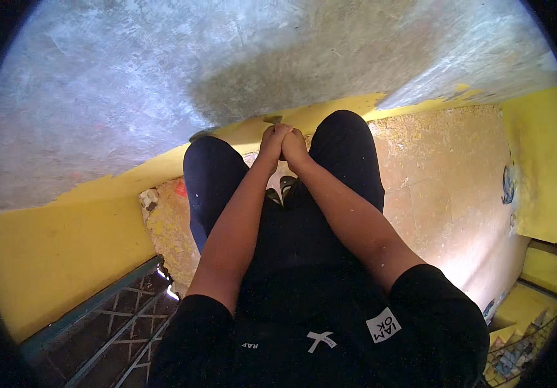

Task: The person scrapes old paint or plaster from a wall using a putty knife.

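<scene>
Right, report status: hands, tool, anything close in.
Left hand and right hand clasped together on scraper. Scraper's flared end by yellow paint, contact unclear. Knees flank both hands.

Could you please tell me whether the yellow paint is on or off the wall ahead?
Partly on: yellow paint lines the wall low down by the scraper, with grey surface above it.

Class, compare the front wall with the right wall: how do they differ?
The front wall is mostly mottled grey; the right wall is mostly yellow. The front wall spans the picture's top, while the right wall fills a smaller area. The scraper is near the front wall; the right wall is farther from it. Both show yellow above the floor.
</scene>
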Motion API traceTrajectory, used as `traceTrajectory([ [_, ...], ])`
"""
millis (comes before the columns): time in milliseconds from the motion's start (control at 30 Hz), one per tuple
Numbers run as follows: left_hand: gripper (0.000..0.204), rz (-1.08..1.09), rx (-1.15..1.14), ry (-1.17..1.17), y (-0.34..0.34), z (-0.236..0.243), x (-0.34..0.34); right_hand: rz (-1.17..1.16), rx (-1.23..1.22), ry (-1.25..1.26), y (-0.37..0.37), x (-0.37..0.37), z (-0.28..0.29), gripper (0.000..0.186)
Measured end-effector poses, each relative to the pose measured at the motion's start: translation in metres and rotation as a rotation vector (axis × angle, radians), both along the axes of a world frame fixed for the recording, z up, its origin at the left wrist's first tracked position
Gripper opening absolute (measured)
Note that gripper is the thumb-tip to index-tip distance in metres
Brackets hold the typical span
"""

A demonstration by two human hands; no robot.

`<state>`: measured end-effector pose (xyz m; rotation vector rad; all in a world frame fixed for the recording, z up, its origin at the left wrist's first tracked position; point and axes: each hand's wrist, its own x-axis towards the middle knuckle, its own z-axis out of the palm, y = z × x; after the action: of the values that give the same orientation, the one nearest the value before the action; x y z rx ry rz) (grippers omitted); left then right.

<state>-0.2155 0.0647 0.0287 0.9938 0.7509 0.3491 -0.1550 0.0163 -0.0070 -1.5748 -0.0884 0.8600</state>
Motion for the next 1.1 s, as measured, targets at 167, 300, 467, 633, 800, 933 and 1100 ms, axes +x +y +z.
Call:
traceTrajectory([
  [167, 0.039, 0.037, 0.008, 0.055, 0.001, -0.006, -0.016, 0.041, 0.069, 0.047, -0.003, -0.019, 0.02, 0.038],
  [300, 0.043, 0.047, 0.111, 0.093, -0.023, 0.004, -0.026, 0.067, 0.097, 0.084, -0.027, -0.03, 0.044, 0.037],
  [467, 0.051, -0.042, -0.027, 0.123, -0.018, 0.02, -0.033, 0.129, 0.018, 0.166, -0.03, -0.031, 0.072, 0.036],
  [633, 0.055, -0.025, -0.032, 0.121, -0.014, 0.026, -0.037, 0.109, -0.003, 0.226, -0.024, -0.034, 0.079, 0.037],
  [800, 0.053, 0.03, -0.035, 0.072, -0.001, 0.023, -0.032, 0.017, 0.073, 0.162, -0.004, -0.036, 0.049, 0.034],
  [933, 0.05, -0.059, -0.235, 0.207, 0.012, -0.005, -0.007, -0.047, -0.017, 0.381, 0.014, -0.008, 0.013, 0.037],
  [1100, 0.056, -0.011, -0.168, 0.154, 0.007, -0.013, -0.014, -0.008, 0.014, 0.285, 0.007, -0.018, 0.016, 0.039],
])
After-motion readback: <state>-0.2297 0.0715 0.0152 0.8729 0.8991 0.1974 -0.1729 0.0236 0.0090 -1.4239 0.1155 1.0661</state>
